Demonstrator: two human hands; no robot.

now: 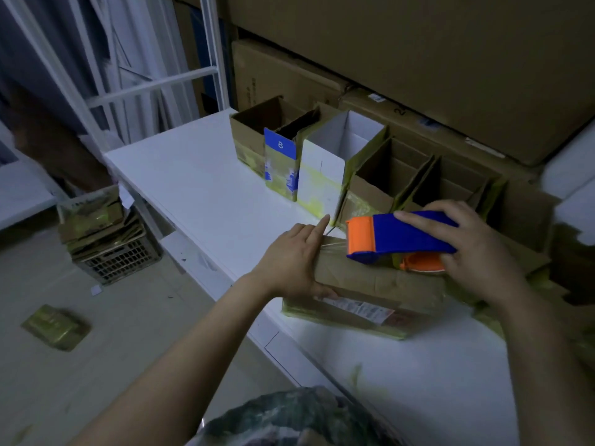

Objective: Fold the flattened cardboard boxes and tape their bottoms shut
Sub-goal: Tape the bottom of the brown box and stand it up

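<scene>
A brown cardboard box (376, 281) lies bottom-up on the white table (206, 191), with a shipping label on its near side. My left hand (294, 255) holds the box's left end, thumb on the near side, index finger stretched out along the top. My right hand (470, 249) grips a blue and orange tape dispenser (396, 236) that sits on the box's top. A strip of clear tape (335, 244) runs from the dispenser's orange front toward my left fingers.
A row of folded open boxes (325, 159) stands along the table's back: brown ones, a blue one marked B, a white one. Large cartons (418, 59) are stacked behind. On the floor at left a crate holds flattened boxes (103, 226), and one flat piece (56, 326) lies loose.
</scene>
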